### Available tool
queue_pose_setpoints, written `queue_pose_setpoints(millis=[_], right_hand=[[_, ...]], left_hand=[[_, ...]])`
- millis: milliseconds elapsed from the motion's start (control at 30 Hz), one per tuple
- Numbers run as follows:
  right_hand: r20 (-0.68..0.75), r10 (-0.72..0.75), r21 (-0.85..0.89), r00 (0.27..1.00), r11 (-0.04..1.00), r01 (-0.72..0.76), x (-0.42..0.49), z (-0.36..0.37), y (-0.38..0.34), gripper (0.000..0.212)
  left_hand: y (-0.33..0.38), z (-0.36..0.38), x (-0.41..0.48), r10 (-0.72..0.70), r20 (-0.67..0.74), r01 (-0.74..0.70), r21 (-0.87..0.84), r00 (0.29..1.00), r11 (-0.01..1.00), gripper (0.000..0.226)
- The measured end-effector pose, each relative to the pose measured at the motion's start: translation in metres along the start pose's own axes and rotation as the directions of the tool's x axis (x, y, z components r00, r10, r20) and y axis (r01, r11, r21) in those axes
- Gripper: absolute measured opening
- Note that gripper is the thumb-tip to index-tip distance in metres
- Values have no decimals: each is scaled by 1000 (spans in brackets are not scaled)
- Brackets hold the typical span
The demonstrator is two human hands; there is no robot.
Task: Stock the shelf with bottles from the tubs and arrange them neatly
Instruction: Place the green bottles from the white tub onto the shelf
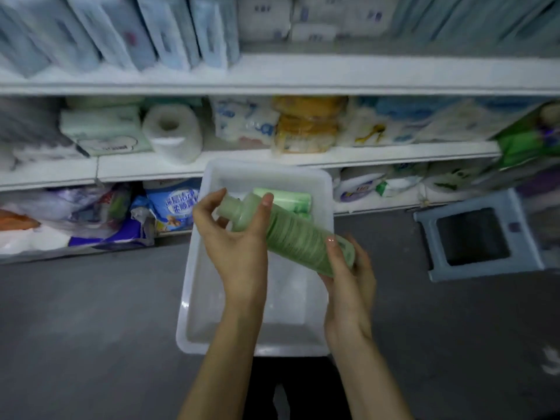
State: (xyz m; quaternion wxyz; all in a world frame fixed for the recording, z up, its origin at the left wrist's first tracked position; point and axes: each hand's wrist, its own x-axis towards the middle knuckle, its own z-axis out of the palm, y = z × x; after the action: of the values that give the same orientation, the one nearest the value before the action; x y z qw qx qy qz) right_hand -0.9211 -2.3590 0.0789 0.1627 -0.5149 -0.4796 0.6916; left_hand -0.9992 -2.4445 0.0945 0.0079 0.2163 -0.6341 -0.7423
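Observation:
A pale green bottle (291, 234) lies tilted in both my hands above a white plastic tub (197, 298) on the floor. My left hand (239, 237) grips its neck and cap end at the upper left. My right hand (348, 268) cups its base at the lower right. Another green bottle (291, 199) lies on its side in the far end of the tub, partly hidden behind the held one. The white shelf (303, 72) stands beyond the tub.
The shelves hold tissue packs, a paper roll (172, 131), an orange package (306, 125) and wrapped bags. A blue-grey plastic stool (478, 234) stands on the grey floor to the right of the tub. Bags of goods (91, 213) fill the bottom shelf on the left.

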Motion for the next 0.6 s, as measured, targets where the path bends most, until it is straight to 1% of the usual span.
queue_pose_setpoints(millis=[33,67,133,200,267,333,367,433,500,567,600], right_hand=[[6,-25,39,1000,999,25,-6,1,-20,42],[15,-60,68,998,996,58,-14,2,-41,39],[65,-139,106,988,986,132,-32,2,-84,45],[150,-182,154,972,975,159,-51,-2,-125,43],[272,-210,184,939,969,163,-70,-9,-162,46],[412,-230,164,881,970,177,-87,-19,-194,52],[480,-231,122,846,973,196,-97,-24,-209,54],[590,-220,34,777,968,249,-115,-32,-240,50],[668,-227,21,708,957,288,-127,-38,-268,46],[744,-221,64,630,963,263,-137,-42,-292,44],[773,-221,91,595,966,241,-144,-43,-302,42]], left_hand=[[23,12,-3,32,18,-31,-23,999,999,49],[47,23,-6,66,36,-64,-44,997,997,49],[97,43,-16,150,84,-142,-90,985,986,48],[145,57,-28,216,152,-194,-145,965,970,47],[190,67,-40,284,233,-242,-194,930,951,44],[228,75,-53,349,322,-289,-220,880,932,41],[246,79,-59,370,374,-298,-237,850,925,39],[279,86,-72,396,480,-290,-282,783,915,38],[309,93,-85,406,569,-237,-349,715,907,39],[334,100,-99,408,645,-157,-410,647,898,42],[345,104,-106,409,674,-141,-417,615,898,44]])
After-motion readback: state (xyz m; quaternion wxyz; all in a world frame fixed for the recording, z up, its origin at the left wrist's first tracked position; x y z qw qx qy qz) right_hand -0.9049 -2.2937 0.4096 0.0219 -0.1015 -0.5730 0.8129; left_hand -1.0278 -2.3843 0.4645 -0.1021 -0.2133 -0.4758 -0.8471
